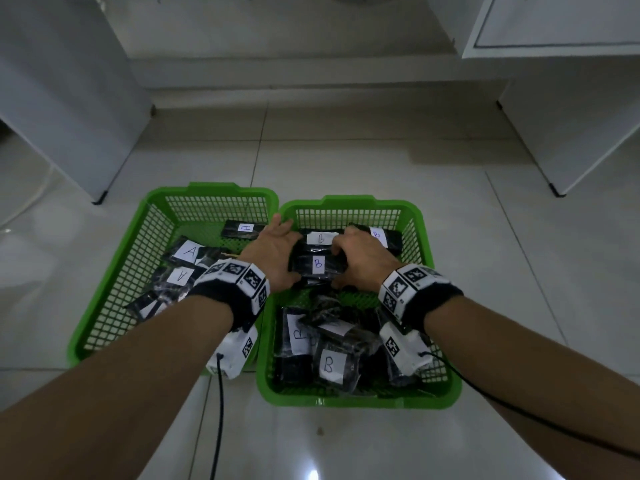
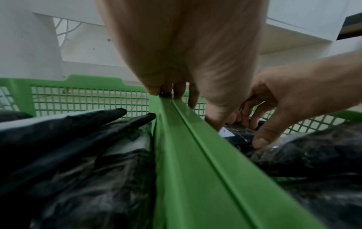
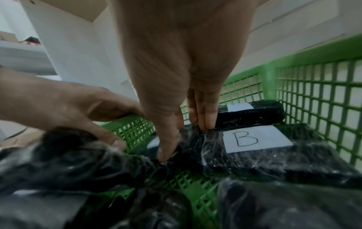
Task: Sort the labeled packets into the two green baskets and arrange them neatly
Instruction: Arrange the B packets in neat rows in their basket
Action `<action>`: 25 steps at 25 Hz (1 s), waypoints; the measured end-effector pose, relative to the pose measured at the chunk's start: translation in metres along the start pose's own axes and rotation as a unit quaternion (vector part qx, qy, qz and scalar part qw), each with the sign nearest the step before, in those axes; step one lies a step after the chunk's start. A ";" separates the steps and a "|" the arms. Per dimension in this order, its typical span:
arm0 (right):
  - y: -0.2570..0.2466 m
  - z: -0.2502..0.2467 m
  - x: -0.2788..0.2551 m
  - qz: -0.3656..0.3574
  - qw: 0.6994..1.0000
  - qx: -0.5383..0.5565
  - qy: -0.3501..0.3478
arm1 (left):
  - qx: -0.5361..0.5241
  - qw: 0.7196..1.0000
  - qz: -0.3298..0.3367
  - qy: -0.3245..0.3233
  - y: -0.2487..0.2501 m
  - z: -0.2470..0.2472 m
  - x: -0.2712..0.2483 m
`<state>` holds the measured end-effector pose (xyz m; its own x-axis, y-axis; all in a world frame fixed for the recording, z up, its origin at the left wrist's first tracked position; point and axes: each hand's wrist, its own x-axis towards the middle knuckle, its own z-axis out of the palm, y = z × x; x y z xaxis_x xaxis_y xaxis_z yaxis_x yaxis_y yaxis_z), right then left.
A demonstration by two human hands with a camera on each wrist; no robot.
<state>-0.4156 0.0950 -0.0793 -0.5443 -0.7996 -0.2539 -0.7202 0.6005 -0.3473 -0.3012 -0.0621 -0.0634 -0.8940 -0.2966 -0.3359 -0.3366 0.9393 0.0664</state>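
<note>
Together, the left hand (image 1: 273, 252) and right hand (image 1: 363, 259) gripped a black packet labeled B (image 1: 317, 266) from either side, fingers curled round its ends, in the far half of the right green basket (image 1: 446, 389). More B packets (image 1: 329, 365) lay heaped in that basket's near half. Touching its left wall, the left green basket (image 1: 114, 306) held the A packets (image 1: 188, 252).
</note>
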 end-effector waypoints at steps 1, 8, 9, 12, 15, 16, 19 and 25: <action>0.001 0.000 0.000 -0.001 1.000 -0.005 0.002 | 0.017 1.000 0.000 0.002 0.001 0.001 0.001; 0.005 0.002 -0.001 -0.021 0.997 -0.073 0.009 | -0.084 0.995 -0.031 0.031 0.002 -0.005 -0.007; 0.004 0.004 -0.001 -0.025 0.997 -0.077 0.012 | -0.072 0.996 -0.038 0.032 0.002 -0.005 -0.008; 0.004 0.004 -0.002 -0.037 0.994 -0.096 0.021 | -0.021 0.998 -0.046 0.047 0.002 -0.009 -0.008; 0.001 0.004 -0.002 -0.042 0.990 -0.129 0.024 | 0.037 0.997 -0.044 0.057 0.004 -0.013 -0.009; 0.000 0.003 -0.003 -0.040 0.989 -0.138 0.018 | 0.053 0.996 -0.041 0.059 0.005 -0.013 -0.009; -0.003 -0.005 -0.006 -0.031 0.993 -0.110 0.006 | 0.078 0.994 -0.048 0.065 0.009 -0.010 -0.011; -0.032 -0.020 -0.031 0.046 0.985 0.087 -0.139 | 0.091 0.992 -0.070 0.051 0.017 -0.013 -0.015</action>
<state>-0.3843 0.1004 -0.0421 -0.4483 -0.7268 -0.5203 -0.5753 0.6801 -0.4544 -0.2970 -0.0441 -0.0451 -0.8709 -0.4328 -0.2330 -0.4082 0.9009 -0.1477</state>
